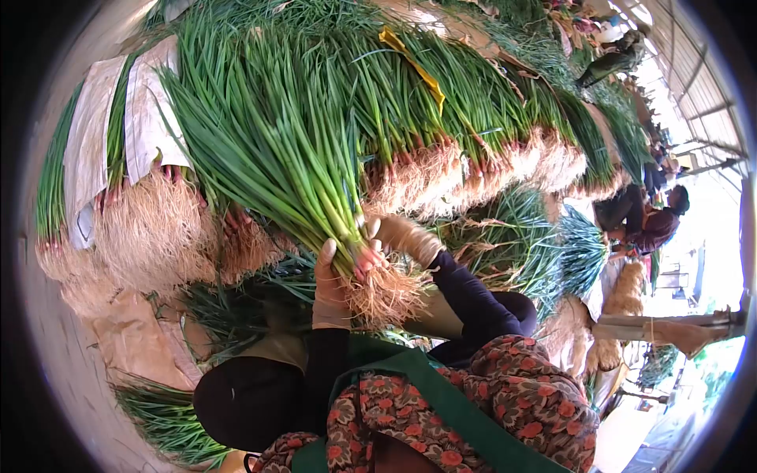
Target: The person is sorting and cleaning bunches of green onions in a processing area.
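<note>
A large bunch of spring onions (315, 169) is held in front of my body, its long green leaves fanning up and to the left. Its pinkish bulbs and tangled pale roots (386, 293) hang towards me. My left hand (331, 290), in a pale glove, grips the bunch from the left near the bulbs, thumb pointing up. From the right, my gloved right hand (400, 236) closes around the stalks just above the bulbs. Its fingertips are partly hidden by the stalks.
Rows of spring onions (473, 102) lie beyond my hands, their roots facing me. Pale sheets (154, 98) cover some at the left, and a yellow strip (414, 67) lies on others. Loose leaves (509, 244) lie right of my hands. Another person (654, 225) sits far right.
</note>
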Available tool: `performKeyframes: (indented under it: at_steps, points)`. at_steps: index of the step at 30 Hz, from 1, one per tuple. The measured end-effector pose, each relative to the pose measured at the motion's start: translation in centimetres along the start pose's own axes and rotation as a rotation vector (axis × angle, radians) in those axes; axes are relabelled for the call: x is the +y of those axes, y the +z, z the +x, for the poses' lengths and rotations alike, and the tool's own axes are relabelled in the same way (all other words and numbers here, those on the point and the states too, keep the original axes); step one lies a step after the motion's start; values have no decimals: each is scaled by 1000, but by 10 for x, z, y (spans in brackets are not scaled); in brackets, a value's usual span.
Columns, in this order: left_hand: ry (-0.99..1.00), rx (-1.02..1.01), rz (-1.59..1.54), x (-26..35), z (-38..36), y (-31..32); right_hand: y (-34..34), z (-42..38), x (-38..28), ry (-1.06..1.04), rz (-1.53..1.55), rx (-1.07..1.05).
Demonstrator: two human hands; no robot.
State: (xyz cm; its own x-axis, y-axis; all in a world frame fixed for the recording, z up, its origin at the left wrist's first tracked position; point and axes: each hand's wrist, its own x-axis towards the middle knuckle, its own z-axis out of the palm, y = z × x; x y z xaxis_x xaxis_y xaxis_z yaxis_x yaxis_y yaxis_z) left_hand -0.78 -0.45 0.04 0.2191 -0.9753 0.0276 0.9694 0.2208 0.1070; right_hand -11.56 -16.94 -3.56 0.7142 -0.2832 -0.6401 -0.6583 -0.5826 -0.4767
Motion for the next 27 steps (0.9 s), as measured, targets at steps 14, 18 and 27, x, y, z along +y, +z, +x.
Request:
performKeyframes:
  at_steps: [14,18,27]
  points:
    - [-203,325,207,0,2,-5,0,-60,-15,-275,78,221]
    - [-138,396,104,-9,3,1,1,-65,-3,-544,1266,49]
    - [-99,368,189,-11,5,6,0,-4,-55,-129,1971,646]
